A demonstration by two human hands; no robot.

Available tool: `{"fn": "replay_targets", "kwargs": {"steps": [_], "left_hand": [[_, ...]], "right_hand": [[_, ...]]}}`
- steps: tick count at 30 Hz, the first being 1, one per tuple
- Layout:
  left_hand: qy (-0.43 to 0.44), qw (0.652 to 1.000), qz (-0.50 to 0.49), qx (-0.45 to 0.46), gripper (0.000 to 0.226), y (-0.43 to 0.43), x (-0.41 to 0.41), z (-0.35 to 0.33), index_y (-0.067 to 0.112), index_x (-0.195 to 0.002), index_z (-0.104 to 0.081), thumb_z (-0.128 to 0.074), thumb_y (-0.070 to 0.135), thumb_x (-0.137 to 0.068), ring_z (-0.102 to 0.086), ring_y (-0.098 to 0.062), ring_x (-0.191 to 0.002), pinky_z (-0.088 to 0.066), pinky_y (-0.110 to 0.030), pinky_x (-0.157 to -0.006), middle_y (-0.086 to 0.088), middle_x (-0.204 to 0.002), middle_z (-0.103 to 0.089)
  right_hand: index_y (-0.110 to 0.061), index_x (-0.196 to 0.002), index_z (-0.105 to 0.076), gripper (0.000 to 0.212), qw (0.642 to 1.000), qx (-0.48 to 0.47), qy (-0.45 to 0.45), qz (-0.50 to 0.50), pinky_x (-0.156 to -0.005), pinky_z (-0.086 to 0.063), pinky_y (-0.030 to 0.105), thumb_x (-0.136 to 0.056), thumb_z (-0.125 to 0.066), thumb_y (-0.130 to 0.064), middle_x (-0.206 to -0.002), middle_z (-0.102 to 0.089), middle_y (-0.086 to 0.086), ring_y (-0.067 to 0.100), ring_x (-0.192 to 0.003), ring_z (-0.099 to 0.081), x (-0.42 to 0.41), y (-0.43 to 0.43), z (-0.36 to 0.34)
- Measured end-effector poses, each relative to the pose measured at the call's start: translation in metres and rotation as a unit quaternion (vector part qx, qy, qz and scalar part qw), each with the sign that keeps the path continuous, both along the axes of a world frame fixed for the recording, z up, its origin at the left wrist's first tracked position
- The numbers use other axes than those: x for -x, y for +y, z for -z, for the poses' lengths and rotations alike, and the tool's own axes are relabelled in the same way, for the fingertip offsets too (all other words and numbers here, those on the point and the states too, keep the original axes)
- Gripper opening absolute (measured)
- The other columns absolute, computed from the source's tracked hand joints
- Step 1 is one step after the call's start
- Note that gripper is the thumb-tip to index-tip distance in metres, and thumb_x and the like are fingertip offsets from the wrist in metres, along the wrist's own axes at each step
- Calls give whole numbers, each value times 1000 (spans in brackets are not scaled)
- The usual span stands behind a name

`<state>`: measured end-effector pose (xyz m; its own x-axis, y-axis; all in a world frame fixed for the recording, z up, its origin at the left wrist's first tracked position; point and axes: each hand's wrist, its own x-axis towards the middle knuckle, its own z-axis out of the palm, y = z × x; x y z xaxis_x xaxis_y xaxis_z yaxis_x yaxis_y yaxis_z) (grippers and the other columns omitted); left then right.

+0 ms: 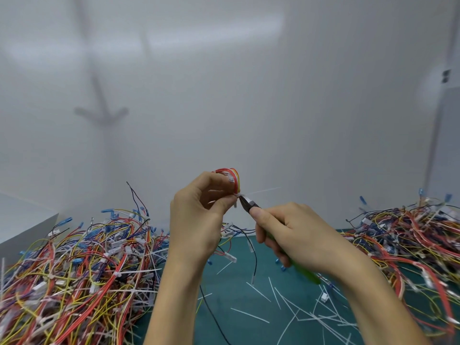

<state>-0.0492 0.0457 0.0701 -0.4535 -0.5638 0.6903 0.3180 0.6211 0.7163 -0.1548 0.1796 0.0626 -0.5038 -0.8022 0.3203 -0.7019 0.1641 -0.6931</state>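
Left hand (199, 215) pinches a small looped bundle of red, orange and yellow wires (230, 179) raised above the green mat (239, 290); right hand (296, 235) grips green-handled black cutters (250, 204), tips at the thin white plastic cable tie (261, 191) binding the bundle, between heaps of multicoloured wire harnesses (82, 270)

Your bundle and cutters, held up in mid-air.
The bundle (232, 178), a small loop of red, yellow and white wires, stands upright in your left hand (199, 215). A white tie (263, 191) cinches its base, tail pointing right. The cutters (250, 204), dark-tipped and green-handled, in your right hand (293, 235), point at the tie's head.
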Motion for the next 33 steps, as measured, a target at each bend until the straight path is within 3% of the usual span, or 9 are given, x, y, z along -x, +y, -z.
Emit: {"fn": "replay_targets", "kwargs": {"steps": [6, 9, 12, 17, 19, 25, 33], "left_hand": [[-12, 999, -25, 25, 29, 2, 2, 1, 23, -84, -68, -73, -6, -80, -72, -6, -79, -53, -15, -73, 9, -82, -75], [-3, 1000, -16, -19, 23, 3, 4, 1, 18, -85, -68, -73, -4, -81, -73, -12, -80, -56, -22, -73, 3, -82, -75], [26, 995, 24, -96, 20, 3, 2, -2, 12, -87, -69, -73, -6, -81, -74, -15, -74, -55, -18, -65, -1, -83, -76], [40, 977, 80, -193, 21, 4, -1, -3, 7, -96, -70, -70, -9, -82, -70, -13, -70, -57, -20, -66, -11, -86, -74], [37, 973, 89, -211, 22, 3, -2, -2, 7, -96, -70, -69, -9, -82, -70, -15, -73, -58, -22, -69, -12, -87, -74], [31, 976, 86, -200, 21, 2, -2, -2, 3, -96, -69, -68, -12, -81, -70, -11, -70, -58, -20, -68, -11, -86, -74], [34, 987, 53, -148, 22, 1, -2, -2, 8, -87, -70, -72, -12, -78, -72, -14, -70, -58, -20, -67, -8, -84, -76]], "right_hand": [[-17, -67, -62, 55, 999, -6, 28, 19, -59, -53, 34, -100, -39, -54, -51, -55, -2, 13, -44, -54, -1, 1, -2], [-19, -67, -61, 54, 997, 5, 67, 35, -68, -53, 41, -100, -37, -54, -52, -55, -2, 12, -49, -52, -3, -2, -2], [-20, -68, -60, 54, 997, 30, 69, 35, -67, -53, 44, -99, -36, -57, -52, -55, -1, 19, -54, -55, -5, -6, 0], [-22, -72, -59, 53, 995, 30, 88, 47, -62, -45, 37, -97, -31, -60, -56, -55, -29, 7, -54, -52, -10, -10, 1], [-22, -72, -58, 54, 994, 25, 99, 50, -59, -39, 33, -96, -30, -61, -57, -54, -33, 6, -53, -50, -10, -11, 2], [-20, -67, -59, 55, 996, 24, 74, 40, -64, -52, 40, -98, -35, -58, -49, -54, -11, 12, -49, -51, -8, -9, 1], [-17, -67, -62, 56, 997, 28, 59, 31, -63, -53, 41, -100, -36, -54, -51, -54, 0, 17, -48, -54, -10, -9, 1]]}}
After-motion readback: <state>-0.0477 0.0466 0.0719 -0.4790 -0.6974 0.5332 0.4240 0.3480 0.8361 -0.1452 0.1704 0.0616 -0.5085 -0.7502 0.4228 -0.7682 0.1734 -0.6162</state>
